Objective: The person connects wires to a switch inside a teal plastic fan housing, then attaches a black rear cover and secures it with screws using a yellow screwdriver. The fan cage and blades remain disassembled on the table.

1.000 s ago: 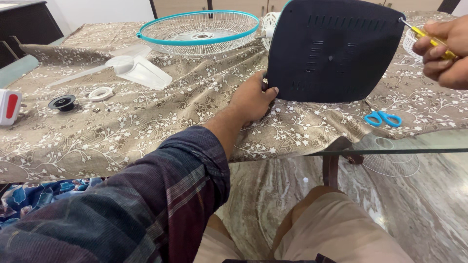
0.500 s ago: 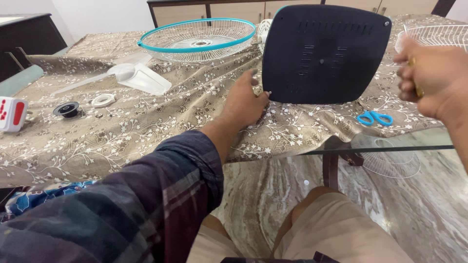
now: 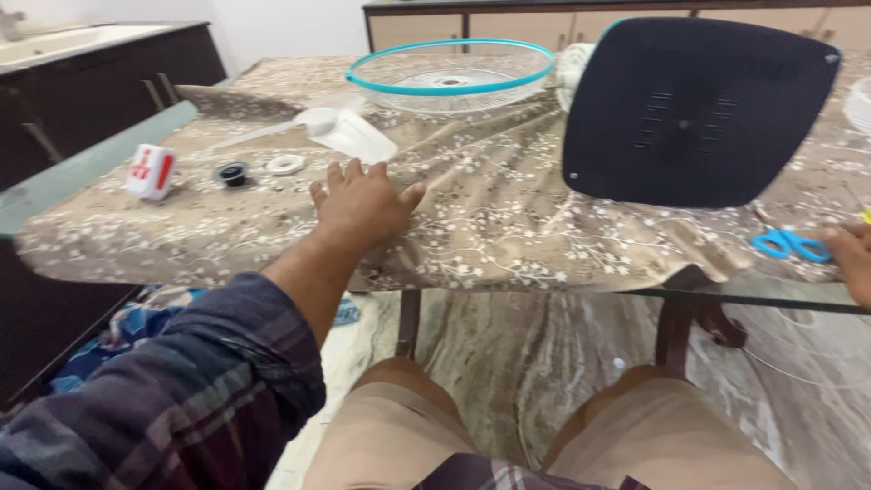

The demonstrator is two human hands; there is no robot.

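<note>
The left hand point(image 3: 363, 204) has left the dark panel point(image 3: 694, 113) and now lies flat, fingers spread, on the cloth point(image 3: 508, 227), empty. At three o'clock, the right hand point(image 3: 853, 263) has dropped to the table edge beside the blue scissors point(image 3: 791, 243); its grip is cut off, so I cannot tell. The panel stands unsupported at one o'clock, the fan guard point(image 3: 451, 73) beyond.

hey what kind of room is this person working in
Probably a home dining or living room: a glass table under a floral tablecloth, wooden cabinets behind, a marbled floor. Fan parts lie about, like the round grille.
</note>
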